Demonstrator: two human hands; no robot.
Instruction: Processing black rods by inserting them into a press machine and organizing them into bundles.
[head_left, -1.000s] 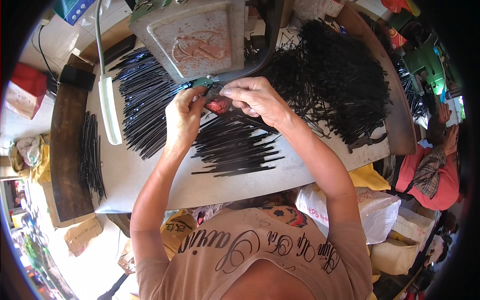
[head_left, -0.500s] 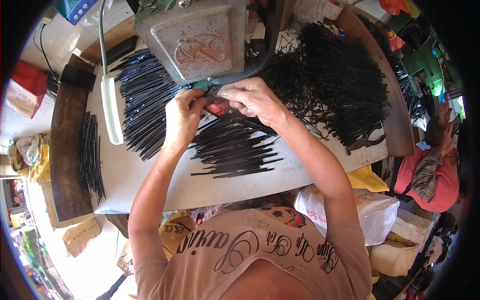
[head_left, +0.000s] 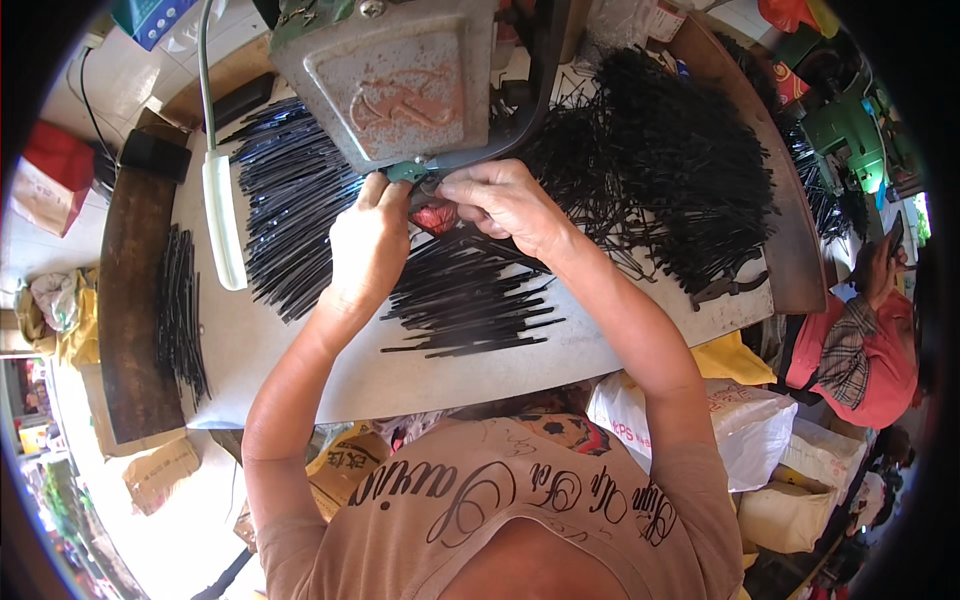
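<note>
My left hand [head_left: 370, 245] is closed, its fingertips bunched beside a small green part [head_left: 408, 171] under the worn metal machine head [head_left: 400, 95]. Whatever it grips is hidden behind the fingers. Just to the right, my right hand [head_left: 510, 205] pinches with thumb and forefinger at a small dark piece too small to name. Between the hands lies a crinkled red thing [head_left: 435, 219]. A heap of thin black rods [head_left: 470, 310] spreads below them, and more black rods [head_left: 290, 220] lie in a thick layer to the left.
A tangled mound of black rods [head_left: 690, 170] covers the table's right side, with pliers [head_left: 730, 288] by its front edge. A white tube lamp [head_left: 222, 220] hangs at left, near a narrow row of rods [head_left: 180, 310]. Another person [head_left: 855, 360] sits at right beside a green machine [head_left: 850, 140].
My left hand has moved slightly up and turned, its fingertips now against the green part. The right hand has barely shifted. The other person's arm at right has moved.
</note>
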